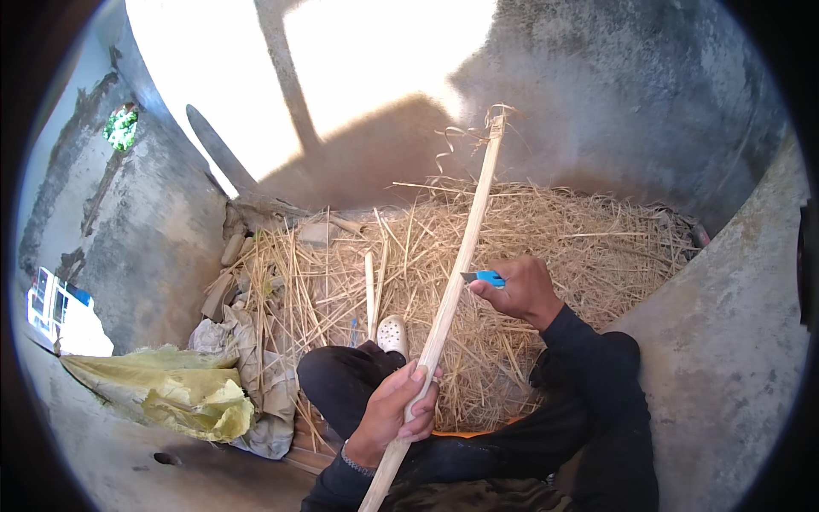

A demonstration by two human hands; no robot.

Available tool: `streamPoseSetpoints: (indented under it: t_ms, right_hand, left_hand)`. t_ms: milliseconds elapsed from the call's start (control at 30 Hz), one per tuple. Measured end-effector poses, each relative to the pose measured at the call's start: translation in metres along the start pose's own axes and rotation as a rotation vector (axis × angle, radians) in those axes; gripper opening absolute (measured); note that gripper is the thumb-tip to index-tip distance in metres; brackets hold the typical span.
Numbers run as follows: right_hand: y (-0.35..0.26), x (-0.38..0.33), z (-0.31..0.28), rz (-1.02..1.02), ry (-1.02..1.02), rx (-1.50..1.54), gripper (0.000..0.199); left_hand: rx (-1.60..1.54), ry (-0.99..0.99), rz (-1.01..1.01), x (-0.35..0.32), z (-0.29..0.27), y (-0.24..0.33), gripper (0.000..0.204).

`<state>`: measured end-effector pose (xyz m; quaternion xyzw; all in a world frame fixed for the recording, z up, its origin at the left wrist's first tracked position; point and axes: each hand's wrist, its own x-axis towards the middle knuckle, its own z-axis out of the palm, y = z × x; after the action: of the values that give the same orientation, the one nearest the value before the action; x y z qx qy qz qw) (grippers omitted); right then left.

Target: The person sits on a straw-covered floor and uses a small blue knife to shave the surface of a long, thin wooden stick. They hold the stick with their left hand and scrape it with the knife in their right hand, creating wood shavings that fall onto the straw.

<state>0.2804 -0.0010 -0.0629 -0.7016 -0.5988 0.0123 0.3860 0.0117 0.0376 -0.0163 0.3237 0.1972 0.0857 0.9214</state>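
A long pale strip of split wood or bamboo (pixel 461 248) slants up and away from my lap, with thin curled shavings (pixel 456 135) hanging at its far end. Around its lower part my left hand (pixel 397 411) is closed, thumb along the top. My right hand (pixel 523 290) grips a blue utility knife (pixel 490 278), its dark blade pointing left and meeting the strip's right edge about midway along. The fingers under the knife handle are partly hidden. The strip's near end runs out of the picture at the bottom.
Straw-like shavings (pixel 589 243) heap over the floor against the wall. Two pale sticks (pixel 374 290) stand near my light clog (pixel 392 335). At left lie a yellow sack (pixel 162 394), a crumpled grey-brown cloth (pixel 266 375) and wood scraps (pixel 220 297). Concrete walls (pixel 631 102) enclose the space.
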Motion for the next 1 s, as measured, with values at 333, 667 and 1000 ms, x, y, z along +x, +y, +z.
streamPoseSetpoints:
  t_ms: [333,667,1000]
  right_hand:
    - [0.024,0.013,0.001,0.032,0.071,-0.091,0.069]
    - [0.041,0.02,-0.007,-0.03,0.12,-0.121,0.074]
    - [0.122,0.045,-0.053,-0.01,0.34,-0.357,0.076]
  left_hand:
    - [-0.307,-0.117,-0.073,0.004,-0.01,-0.013,0.024]
    - [-0.1,-0.027,-0.112,-0.012,0.001,-0.01,0.024]
    - [-0.024,-0.046,-0.201,-0.033,0.016,-0.019,0.022]
